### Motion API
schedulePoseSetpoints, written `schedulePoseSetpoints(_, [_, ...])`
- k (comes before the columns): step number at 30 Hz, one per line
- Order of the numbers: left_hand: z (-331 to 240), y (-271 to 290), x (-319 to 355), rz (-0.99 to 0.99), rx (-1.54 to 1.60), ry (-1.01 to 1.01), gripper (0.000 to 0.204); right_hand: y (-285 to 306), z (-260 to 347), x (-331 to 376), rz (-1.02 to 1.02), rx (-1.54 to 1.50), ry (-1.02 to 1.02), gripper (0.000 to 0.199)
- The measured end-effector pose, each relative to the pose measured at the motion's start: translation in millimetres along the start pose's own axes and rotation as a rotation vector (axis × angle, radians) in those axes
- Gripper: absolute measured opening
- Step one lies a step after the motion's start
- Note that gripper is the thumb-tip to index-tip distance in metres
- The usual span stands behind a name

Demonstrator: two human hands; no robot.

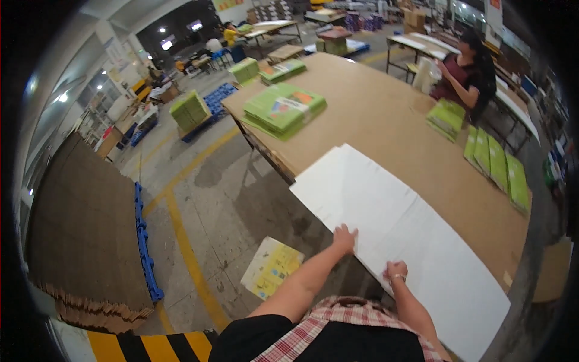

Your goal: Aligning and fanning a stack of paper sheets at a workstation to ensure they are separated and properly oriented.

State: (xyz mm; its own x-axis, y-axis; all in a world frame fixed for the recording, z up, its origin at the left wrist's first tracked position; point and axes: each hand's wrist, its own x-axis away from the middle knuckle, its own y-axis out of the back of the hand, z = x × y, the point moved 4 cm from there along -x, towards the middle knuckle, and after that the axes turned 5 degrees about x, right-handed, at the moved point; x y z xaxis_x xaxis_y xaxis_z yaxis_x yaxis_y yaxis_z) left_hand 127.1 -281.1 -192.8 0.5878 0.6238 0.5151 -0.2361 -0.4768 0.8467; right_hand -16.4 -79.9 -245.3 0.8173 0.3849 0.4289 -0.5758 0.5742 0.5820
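Left hand (pixel 345 236) and right hand (pixel 395 271) both rest on the near edge of the large white sheet (pixel 401 238), fingers curled over it, apparently gripping. Sheet lies flat on the brown worktable (pixel 386 114), extending away. Beyond: stack of green booklets (pixel 283 108).

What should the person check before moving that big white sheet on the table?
1. Left hand on the white sheet's near edge: ok.
2. Right hand on the same edge: ok.
3. Sheet lies flat on the brown table: ok.
4. Sheet top free of other things: ok.
5. Green stack stands apart from the sheet: ok.
6. Firm grip under the edge: cannot tell.
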Motion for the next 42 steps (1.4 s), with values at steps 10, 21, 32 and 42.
schedulePoseSetpoints(10, [3, 23, 9, -0.031, -0.09, -0.088, 0.088, 16, 24, 22, 0.116, -0.133, -0.14, 0.022])
schedulePoseSetpoints(21, [10, 49, -11, 0.074, -0.18, -0.319, 0.076, 18, 28, 21, 0.074, -0.187, -0.199, 0.022])
schedulePoseSetpoints(32, [13, 47, -14, 0.129, -0.115, -0.421, 0.083, 20, 32, 20, 0.074, -0.203, -0.254, 0.025])
schedulePoseSetpoints(42, [11, 50, -19, 0.232, -0.244, -0.477, 0.093, 23, 32, 22, 0.023, -0.221, -0.275, 0.025])
